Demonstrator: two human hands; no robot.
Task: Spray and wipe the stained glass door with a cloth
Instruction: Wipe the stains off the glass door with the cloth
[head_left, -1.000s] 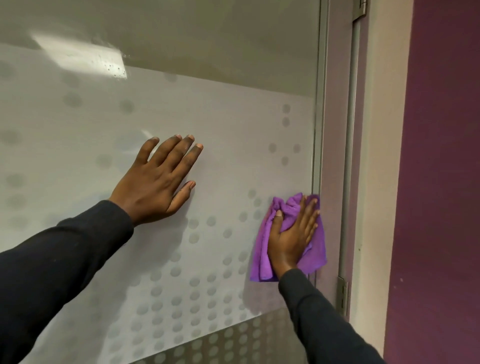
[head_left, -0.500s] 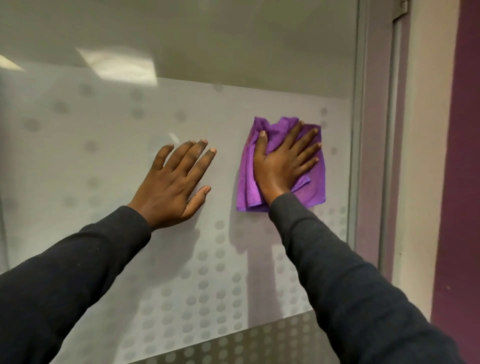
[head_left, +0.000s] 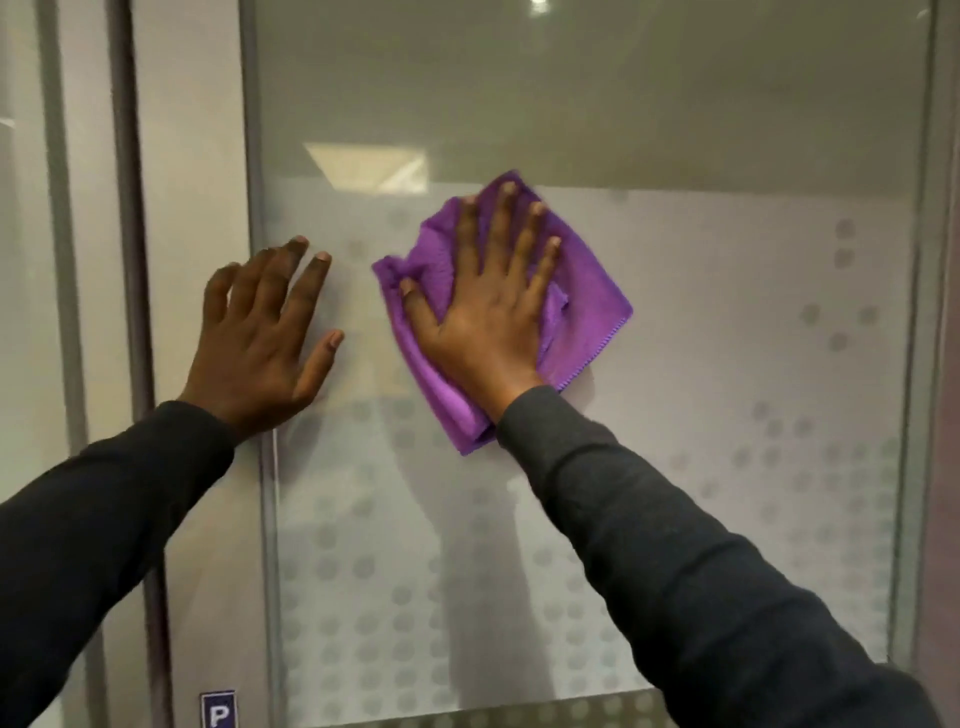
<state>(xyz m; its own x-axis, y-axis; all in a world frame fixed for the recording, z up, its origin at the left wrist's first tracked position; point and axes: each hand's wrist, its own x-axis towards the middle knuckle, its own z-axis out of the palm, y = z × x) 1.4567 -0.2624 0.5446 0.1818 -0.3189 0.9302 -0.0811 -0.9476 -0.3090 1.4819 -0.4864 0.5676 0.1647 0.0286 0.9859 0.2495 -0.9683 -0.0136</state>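
- The right hand (head_left: 485, 322) lies flat on the purple cloth (head_left: 582, 306), its fingers (head_left: 498, 228) spread wide and pointing toward 12 o'clock, the thumb splayed out toward 10 o'clock.
- The fingers do not close around the cloth; the open palm presses it against the glass door (head_left: 701, 364).
- The cloth is bunched and folded, set like a diamond: one corner sticks out toward 3 o'clock, another hangs toward 6 o'clock beside the wrist.
- Its top corner touches the line where the frosted band of the glass begins.
- The left hand (head_left: 265, 332) rests bare on the glass just beside the cloth, at the cloth's 9 o'clock, apart from it.
- Its fingers (head_left: 311, 280) are open and lightly spread, pointing toward 1 o'clock, holding nothing; the heel of the hand sits over the door's left edge.
- Both arms wear dark sleeves (head_left: 701, 561) that enter from the lower corners.
- The glass carries a frosted panel with rows of grey dots, thicker toward 6 o'clock; above it the pane is clear and reflects a ceiling light (head_left: 369, 166).
- At 9 o'clock of the door stands a grey frame post (head_left: 130, 260) and a neighbouring pane.
- A small blue sign with a white P (head_left: 217, 709) sits at 7 o'clock, low on the frame.
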